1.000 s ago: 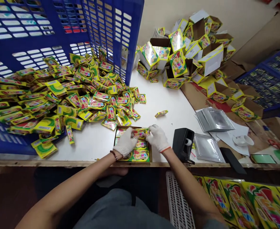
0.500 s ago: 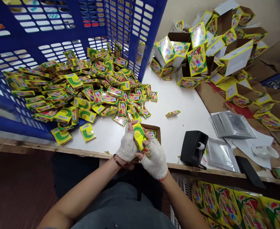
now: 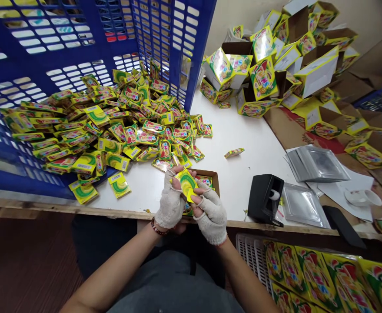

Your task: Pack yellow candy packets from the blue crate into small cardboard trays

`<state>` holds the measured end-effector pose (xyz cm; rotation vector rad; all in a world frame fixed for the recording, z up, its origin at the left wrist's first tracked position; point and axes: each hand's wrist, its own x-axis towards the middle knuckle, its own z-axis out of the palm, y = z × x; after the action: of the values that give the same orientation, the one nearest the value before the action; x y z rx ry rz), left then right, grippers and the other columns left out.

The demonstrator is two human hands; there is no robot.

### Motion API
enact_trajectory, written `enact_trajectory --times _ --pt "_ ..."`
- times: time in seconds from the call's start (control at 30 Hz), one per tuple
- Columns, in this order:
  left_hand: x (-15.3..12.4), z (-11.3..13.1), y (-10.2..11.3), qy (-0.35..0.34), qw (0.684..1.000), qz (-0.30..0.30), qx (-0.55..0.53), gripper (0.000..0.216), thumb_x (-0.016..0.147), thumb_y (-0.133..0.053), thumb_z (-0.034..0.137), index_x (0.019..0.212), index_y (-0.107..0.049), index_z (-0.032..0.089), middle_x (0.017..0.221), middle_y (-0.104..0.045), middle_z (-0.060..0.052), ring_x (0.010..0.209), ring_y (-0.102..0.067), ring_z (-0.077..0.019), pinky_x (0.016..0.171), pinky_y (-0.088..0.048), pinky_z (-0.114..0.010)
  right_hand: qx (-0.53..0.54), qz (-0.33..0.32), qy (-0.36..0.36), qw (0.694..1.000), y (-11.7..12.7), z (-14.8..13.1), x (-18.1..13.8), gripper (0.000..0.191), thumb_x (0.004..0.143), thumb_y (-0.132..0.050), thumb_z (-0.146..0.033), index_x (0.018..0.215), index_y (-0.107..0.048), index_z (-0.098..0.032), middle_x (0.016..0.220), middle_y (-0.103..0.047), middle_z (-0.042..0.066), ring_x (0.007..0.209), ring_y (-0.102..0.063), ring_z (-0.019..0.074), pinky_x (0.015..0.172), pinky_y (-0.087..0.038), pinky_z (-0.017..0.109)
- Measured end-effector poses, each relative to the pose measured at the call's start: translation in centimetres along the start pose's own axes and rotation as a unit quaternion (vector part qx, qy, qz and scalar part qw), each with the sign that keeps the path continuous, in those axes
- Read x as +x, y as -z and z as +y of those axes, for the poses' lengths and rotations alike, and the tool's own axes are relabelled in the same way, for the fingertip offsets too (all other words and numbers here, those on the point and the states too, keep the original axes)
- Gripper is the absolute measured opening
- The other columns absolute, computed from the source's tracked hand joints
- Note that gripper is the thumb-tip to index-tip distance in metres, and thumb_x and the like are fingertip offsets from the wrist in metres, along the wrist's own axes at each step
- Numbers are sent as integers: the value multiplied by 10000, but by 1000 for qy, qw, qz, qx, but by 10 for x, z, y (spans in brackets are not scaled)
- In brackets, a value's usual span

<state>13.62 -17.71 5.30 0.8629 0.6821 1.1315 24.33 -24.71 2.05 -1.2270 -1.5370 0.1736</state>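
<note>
Both of my hands wear white fingerless gloves and grip a small stack of yellow-green packets above the table's near edge. My left hand pinches the stack from the left, and my right hand closes on it from the right. Just beyond them lies an open cardboard box with packets inside, partly hidden by my hands. A large heap of the same packets spills from a tipped blue crate onto the white table.
A black tape dispenser stands right of my hands, with clear plastic trays beyond it. Printed empty cartons pile at the back right. One stray packet lies mid-table. More printed boxes sit below the table edge.
My hands lifted a stack of packets out of the open box and drew it toward me. The camera view shifted left and down.
</note>
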Motion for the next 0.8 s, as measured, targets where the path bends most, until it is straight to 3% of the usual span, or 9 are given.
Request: enact_trajectory --times 0.17,0.27,0.37,0.47,0.63,0.73,0.8 --pt "-4 -5 0 -44 998 -2 44 468 886 -551 619 1180 -495 260 1164 -649 -75 1102 -641 -212 955 -527 -380 -46 18 -20 999 -5 3 -3 404 910 -574 -160 1271 -621 -333 1238 -628 90 1224 -601 259 961 -564 464" --pt "-4 -6 -1 -11 998 25 60 481 890 -547 609 1205 -491 250 1119 -661 -78 1022 -657 -200 911 -541 -360 -111 4 -1 994 -14 6 -7 530 937 -517 -178 1445 -473 -321 1402 -533 122 1326 -515 268 1032 -520 495" --pt "-1 -6 0 43 994 53 83 430 925 -488 590 1192 -497 254 1025 -662 -53 926 -656 -187 822 -555 -328 -189 -27 25 981 -21 12 -13 622 921 -528 -213 1519 -367 -267 1470 -452 158 1431 -352 339 1110 -395 605" --pt "2 -7 0 57 984 68 154 367 935 -497 540 1157 -524 249 990 -639 -40 897 -635 -187 784 -544 -308 -267 -52 5 962 -14 20 -12 562 875 -600 -260 1427 -494 -244 1348 -517 175 1330 -426 380 1051 -414 620" --pt "15 -12 -5 28 961 30 272 340 984 -400 467 1176 -500 204 1041 -610 -74 904 -614 -188 848 -510 -340 -226 -110 13 968 31 34 17 456 866 -501 -173 1315 -569 -208 1017 -621 117 943 -601 256 830 -532 433" --pt "23 -20 4 -23 920 -28 391 293 984 -387 385 1146 -526 184 1090 -615 -96 988 -603 -204 916 -481 -373 -214 -87 -64 971 57 48 43 336 877 -452 -140 1163 -621 -187 974 -626 97 930 -597 228 849 -513 381" --pt "25 -26 15 -72 854 -104 505 214 954 -446 338 996 -591 185 1028 -631 -86 1012 -588 -219 933 -460 -379 -224 -123 -128 958 63 62 54 255 863 -463 -137 1034 -647 -185 949 -623 89 920 -590 223 842 -497 358"
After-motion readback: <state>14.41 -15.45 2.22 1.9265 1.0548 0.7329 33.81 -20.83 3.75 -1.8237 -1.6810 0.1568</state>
